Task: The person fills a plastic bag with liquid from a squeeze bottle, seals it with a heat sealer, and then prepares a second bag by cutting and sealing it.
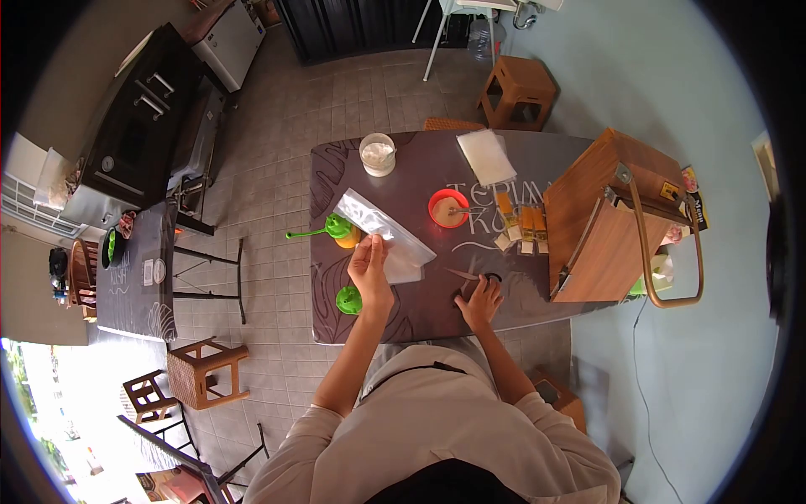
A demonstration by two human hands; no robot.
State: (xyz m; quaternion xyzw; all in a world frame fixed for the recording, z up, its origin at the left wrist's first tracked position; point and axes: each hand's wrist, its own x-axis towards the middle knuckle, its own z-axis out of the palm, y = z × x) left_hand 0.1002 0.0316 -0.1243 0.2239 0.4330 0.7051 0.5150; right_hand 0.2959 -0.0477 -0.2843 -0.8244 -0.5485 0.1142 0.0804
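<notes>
My left hand (370, 267) is closed in a pinch on the lower edge of a long clear plastic bag (382, 225), which slants over the table. Beneath it lies more clear plastic (405, 270). My right hand (480, 302) rests on the table with fingers spread, fingertips right at the dark handles of a pair of scissors (463, 274). The blades point left. Beside the left hand stand a green-topped bottle (338, 227) with yellow contents and a second green lid (348, 300). A red bowl (448, 208) holds a light brown powder and a spoon.
On the patterned table (336, 181) stand a jar of white powder (378, 155), a stack of clear bags (486, 157) and several small yellow packets (527, 223). A large wooden case (579, 244) with a curved handle takes up the right end. Stools (518, 91) stand around.
</notes>
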